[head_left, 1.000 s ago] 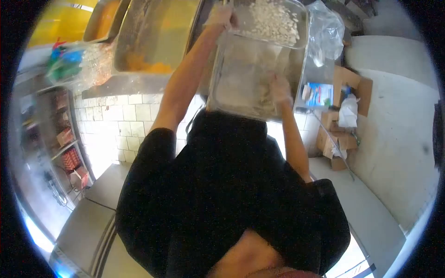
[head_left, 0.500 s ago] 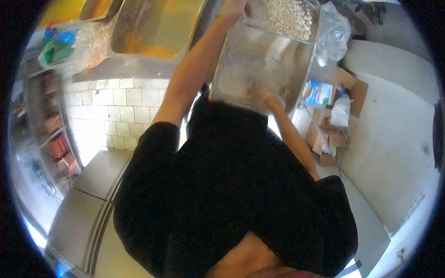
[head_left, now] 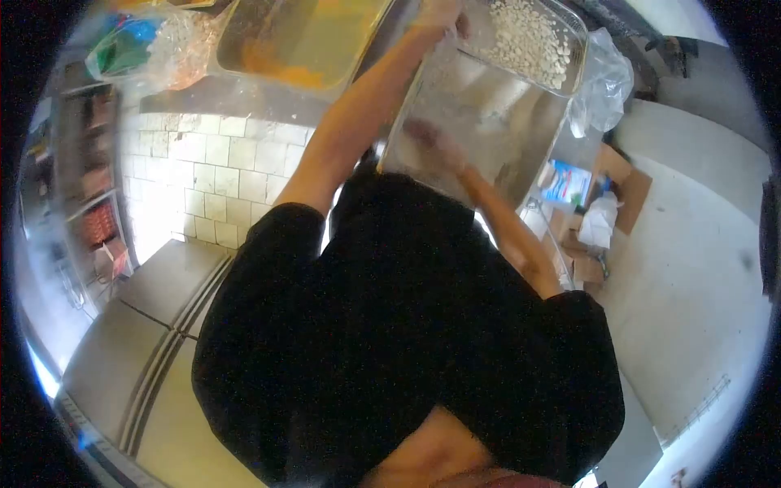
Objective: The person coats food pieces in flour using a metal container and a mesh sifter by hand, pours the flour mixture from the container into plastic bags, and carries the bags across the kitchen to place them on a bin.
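Note:
My left hand (head_left: 443, 18) is closed on the near left corner of a metal tray (head_left: 478, 58) that holds many small white pieces (head_left: 529, 39). That tray overlaps the far part of a larger metal tray (head_left: 521, 130), whose bottom looks dusted and smeared with something pale. Over the left side of the larger tray is my right hand (head_left: 435, 146), low against its surface. Motion blurs its fingers, so their pose and anything in them cannot be made out.
At the upper left are a tray (head_left: 301, 45) with orange residue and a plastic bag (head_left: 175, 49). A clear bag (head_left: 604, 77), a blue and white packet (head_left: 567, 182) and cardboard boxes (head_left: 622, 175) stand right. Steel doors (head_left: 122, 358) are lower left.
My right hand has swept from the right side of the larger tray across to its left side. My left hand keeps its place at the small tray's corner. The whole view has shifted.

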{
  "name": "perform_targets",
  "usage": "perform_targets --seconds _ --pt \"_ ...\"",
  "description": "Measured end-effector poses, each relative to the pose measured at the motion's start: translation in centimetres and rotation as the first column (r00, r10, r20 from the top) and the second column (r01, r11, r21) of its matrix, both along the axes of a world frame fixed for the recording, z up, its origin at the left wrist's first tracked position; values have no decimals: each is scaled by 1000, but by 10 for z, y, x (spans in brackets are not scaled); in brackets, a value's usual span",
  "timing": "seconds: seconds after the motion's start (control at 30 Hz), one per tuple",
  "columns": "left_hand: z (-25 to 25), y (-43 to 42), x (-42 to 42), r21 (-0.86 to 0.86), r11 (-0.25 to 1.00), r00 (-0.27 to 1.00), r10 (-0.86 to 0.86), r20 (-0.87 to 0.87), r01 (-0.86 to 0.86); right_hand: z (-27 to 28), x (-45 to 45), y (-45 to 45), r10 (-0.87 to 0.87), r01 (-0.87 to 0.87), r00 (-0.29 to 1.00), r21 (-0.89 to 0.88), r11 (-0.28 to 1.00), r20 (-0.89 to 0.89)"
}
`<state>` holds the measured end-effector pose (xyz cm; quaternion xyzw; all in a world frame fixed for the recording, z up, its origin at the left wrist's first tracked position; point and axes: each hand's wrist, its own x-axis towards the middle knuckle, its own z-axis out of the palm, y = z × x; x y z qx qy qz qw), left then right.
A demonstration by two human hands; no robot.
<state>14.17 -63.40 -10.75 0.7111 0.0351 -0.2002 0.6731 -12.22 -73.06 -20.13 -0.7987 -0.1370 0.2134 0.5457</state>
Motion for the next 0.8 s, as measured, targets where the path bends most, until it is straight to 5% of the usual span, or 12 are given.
perform_targets --seconds 0.07,0.27,0.33,0.47,0.63,0.8 --pt "1 0 1 6 1000 999 16 -31 -16 6 -3 -3 -35 63 989 193 979 -146" --pt "7 1 -2 -3 998 998 60 -9 -60 35 43 -25 324 -286 874 154 946 -363" --pt "10 1 -4 -6 997 997 78 -5 -78 31 40 -14 97 -95 995 -161 982 5" --pt "13 0 -9 -18 995 995 100 8 -100 65 15 8 190 -181 977 -94 979 96" --pt "14 0 -13 -31 991 992 129 12 -128 51 -1 -3 253 -215 932 169 962 -257" --pt "18 0 -9 -39 987 987 156 27 -155 47 -9 -5 204 -177 916 107 978 -345"
